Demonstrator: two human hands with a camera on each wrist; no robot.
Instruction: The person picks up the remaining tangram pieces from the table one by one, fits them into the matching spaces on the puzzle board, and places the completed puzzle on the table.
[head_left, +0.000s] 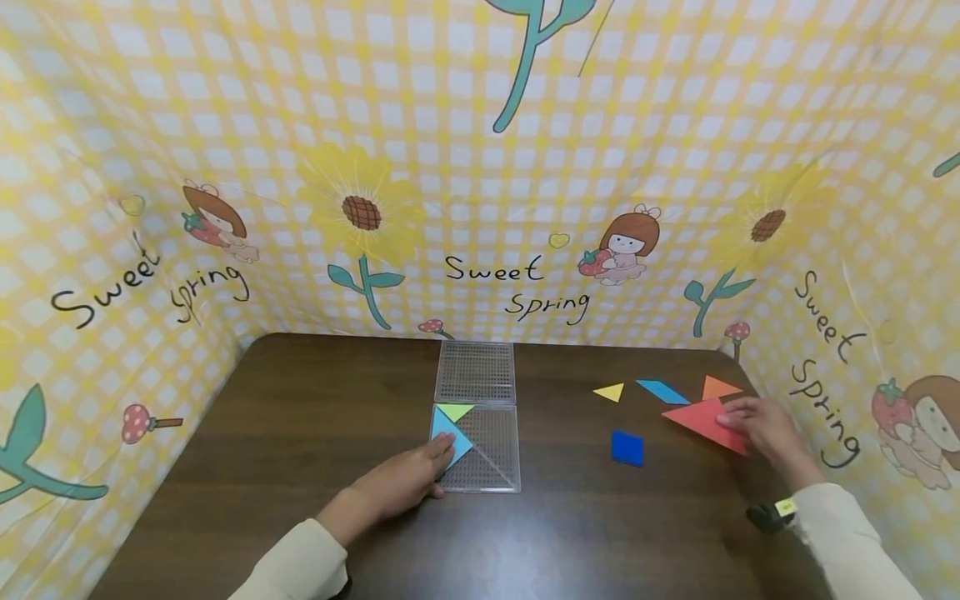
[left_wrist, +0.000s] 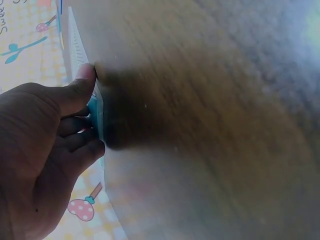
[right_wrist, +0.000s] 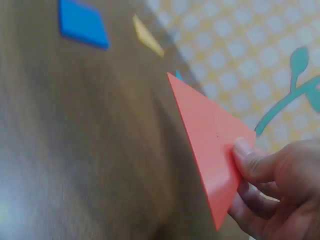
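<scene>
The red triangle (head_left: pixel 703 420) is clamped in the fingers of the right hand (head_left: pixel 768 433) at the counter's (head_left: pixel 577 529) right, while the left hand (head_left: pixel 401 482), thumb apart from fingers, touches the light-blue triangle (head_left: pixel 461 445).

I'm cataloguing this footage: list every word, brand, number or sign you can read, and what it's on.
"Sweet Spring": left cloth
"Sweet Spring": back cloth
"Sweet Spring": right cloth
Yellow tag at the right sleeve: any marking is too small to read.
Left wrist view: cloth lettering, only partly in view.
</scene>
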